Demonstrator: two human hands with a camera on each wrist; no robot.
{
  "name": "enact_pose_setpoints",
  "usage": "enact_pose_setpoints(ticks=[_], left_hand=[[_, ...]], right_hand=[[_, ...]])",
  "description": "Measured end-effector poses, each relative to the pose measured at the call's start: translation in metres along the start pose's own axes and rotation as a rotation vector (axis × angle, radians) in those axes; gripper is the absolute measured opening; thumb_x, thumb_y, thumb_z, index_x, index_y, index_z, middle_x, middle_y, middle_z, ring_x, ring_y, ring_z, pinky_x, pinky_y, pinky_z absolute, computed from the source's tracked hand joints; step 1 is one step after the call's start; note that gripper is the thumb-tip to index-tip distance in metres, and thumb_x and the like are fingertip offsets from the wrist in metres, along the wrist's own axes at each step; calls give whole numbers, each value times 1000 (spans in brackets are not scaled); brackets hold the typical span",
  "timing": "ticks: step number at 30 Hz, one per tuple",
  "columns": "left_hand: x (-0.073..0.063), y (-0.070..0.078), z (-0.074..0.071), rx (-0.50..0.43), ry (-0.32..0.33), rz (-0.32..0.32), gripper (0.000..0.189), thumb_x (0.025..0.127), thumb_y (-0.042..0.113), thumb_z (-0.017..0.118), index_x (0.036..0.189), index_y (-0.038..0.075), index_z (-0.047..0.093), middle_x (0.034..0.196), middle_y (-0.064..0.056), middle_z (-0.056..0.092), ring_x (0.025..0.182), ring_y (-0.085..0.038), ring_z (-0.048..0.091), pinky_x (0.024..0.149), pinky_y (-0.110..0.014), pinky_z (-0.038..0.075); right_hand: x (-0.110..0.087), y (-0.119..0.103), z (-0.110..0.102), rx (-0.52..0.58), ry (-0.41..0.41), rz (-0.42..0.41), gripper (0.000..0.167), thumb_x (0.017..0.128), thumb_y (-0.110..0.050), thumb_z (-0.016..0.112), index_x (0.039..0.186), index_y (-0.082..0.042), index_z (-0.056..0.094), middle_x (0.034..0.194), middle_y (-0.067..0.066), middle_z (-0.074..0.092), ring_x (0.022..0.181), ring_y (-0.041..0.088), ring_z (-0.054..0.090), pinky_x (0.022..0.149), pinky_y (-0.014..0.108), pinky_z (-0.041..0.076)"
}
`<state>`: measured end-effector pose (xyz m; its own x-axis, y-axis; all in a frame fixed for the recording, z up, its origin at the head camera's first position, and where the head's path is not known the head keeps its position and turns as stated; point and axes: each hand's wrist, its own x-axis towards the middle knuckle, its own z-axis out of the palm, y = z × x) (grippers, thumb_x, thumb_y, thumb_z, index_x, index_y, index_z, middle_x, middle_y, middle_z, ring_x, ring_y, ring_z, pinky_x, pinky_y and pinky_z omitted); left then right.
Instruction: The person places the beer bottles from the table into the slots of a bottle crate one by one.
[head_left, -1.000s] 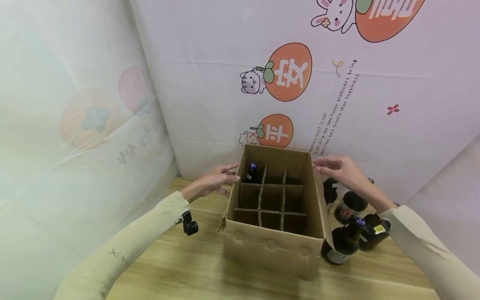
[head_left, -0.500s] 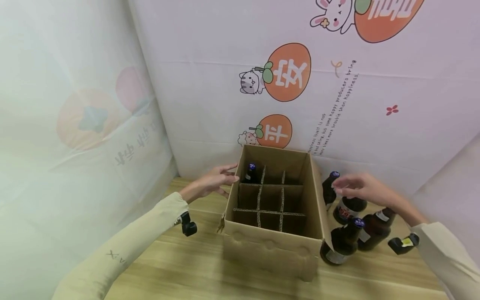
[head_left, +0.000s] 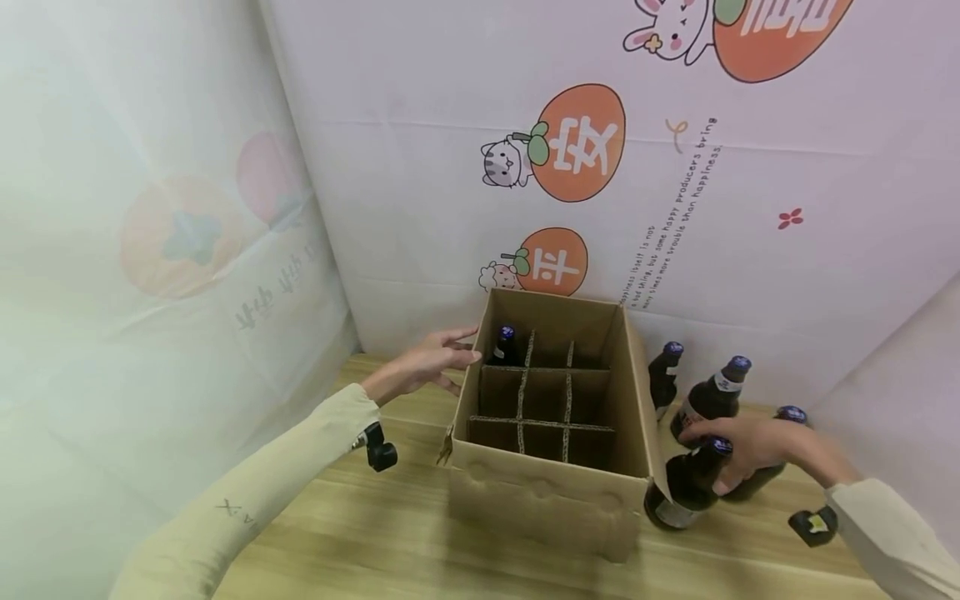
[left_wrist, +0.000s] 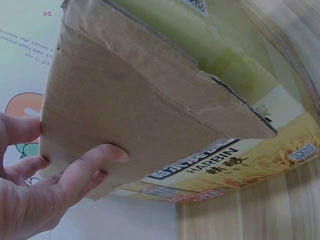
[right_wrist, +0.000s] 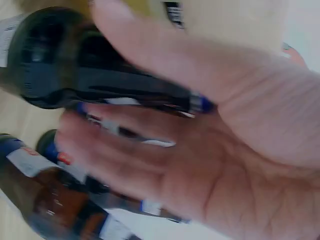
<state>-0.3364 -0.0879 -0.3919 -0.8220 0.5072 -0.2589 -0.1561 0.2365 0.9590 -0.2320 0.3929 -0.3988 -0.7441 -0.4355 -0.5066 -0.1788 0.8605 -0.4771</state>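
An upright cardboard box (head_left: 551,492), divided by cardboard partitions, stands on the table; a dark bottle (head_left: 504,346) with a blue cap sits in its far left compartment. My left hand (head_left: 423,362) rests against the box's left side, fingers spread; in the left wrist view they touch its brown flap (left_wrist: 120,95). Right of the box stands a dark beer bottle (head_left: 678,492). Around its neck my right hand (head_left: 765,446) has thumb and fingers apart on either side, not curled onto the glass. The right wrist view is blurred, with the capped neck between thumb and fingers.
Behind that bottle stand more dark bottles: one close to the box (head_left: 663,379), a second bottle (head_left: 723,392) to its right, and a third, its cap (head_left: 791,414) showing past my right hand. A printed white cloth (head_left: 420,192) hangs behind the box.
My right hand has left the box's right side, moved over the bottles to the right, and come down around the front bottle's neck. The left hand and the box have stayed put.
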Motion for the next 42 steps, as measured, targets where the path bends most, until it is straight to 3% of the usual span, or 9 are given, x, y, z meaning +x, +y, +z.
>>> enact_pose_setpoints(ticks=[2, 8, 13, 20, 25, 31, 35, 38, 42], left_hand=[[0, -1, 1, -1, -2, -1, 74, 105, 15, 63, 167, 17, 25, 167, -26, 30, 146, -46, 44, 88, -49, 67], [1, -1, 3, 4, 2, -2, 74, 104, 14, 63, 168, 17, 25, 168, -25, 29, 146, -46, 44, 88, -49, 68], [0, -1, 2, 1, 12, -4, 74, 104, 13, 62, 168, 17, 24, 167, -25, 30, 147, -48, 42, 88, -49, 67], [0, 1, 3, -1, 14, -9, 74, 104, 13, 63, 168, 18, 25, 166, -25, 33, 148, -49, 40, 89, -50, 67], [-1, 2, 3, -1, 13, -9, 73, 105, 12, 61, 168, 17, 24, 166, -26, 32, 148, -49, 39, 90, -50, 67], [-2, 1, 4, 2, 20, -14, 73, 105, 11, 61, 168, 17, 24, 166, -27, 31, 146, -47, 43, 89, -50, 67], [-2, 1, 3, 16, 27, -13, 73, 105, 11, 60, 168, 16, 23, 166, -27, 31, 146, -48, 42, 89, -51, 67], [-2, 1, 3, 22, 27, -11, 73, 105, 11, 60, 168, 15, 23, 166, -27, 31, 146, -48, 43, 89, -52, 67], [0, 2, 3, 9, 20, -8, 73, 105, 11, 60, 168, 15, 24, 166, -27, 31, 145, -47, 44, 90, -53, 66]], right_hand=[[2, 4, 6, 17, 20, -18, 69, 81, -9, 89, 140, 5, 57, 148, 47, 38, 110, 47, 66, 78, 44, 67], [7, 14, 9, -81, 114, -158, 48, 79, -15, 90, 121, -2, 70, 133, 36, 61, 117, 59, 60, 88, 64, 62], [14, 18, 10, -86, 166, -182, 51, 83, -20, 88, 122, 5, 69, 123, 25, 70, 107, 44, 68, 81, 46, 65], [18, 23, 18, 139, 214, -140, 52, 89, -16, 83, 127, 11, 62, 129, 43, 56, 70, 14, 69, 58, 30, 64], [18, 31, 34, 230, 343, -194, 46, 93, -15, 78, 129, 8, 62, 134, 43, 53, 70, 11, 66, 56, 30, 63], [22, 38, 63, 288, 582, -140, 43, 97, -22, 75, 133, -1, 64, 133, 29, 65, 93, -3, 65, 68, 26, 63], [27, 41, 74, 297, 675, -136, 41, 99, -23, 75, 134, -4, 66, 130, 21, 70, 104, -9, 63, 82, 19, 60], [26, 46, 78, 339, 683, -99, 51, 100, -25, 73, 143, 0, 59, 137, 25, 66, 109, -6, 64, 87, 16, 58], [17, 56, 77, 389, 625, -27, 69, 105, -29, 66, 156, 8, 37, 154, 37, 45, 128, 24, 62, 88, 18, 59]])
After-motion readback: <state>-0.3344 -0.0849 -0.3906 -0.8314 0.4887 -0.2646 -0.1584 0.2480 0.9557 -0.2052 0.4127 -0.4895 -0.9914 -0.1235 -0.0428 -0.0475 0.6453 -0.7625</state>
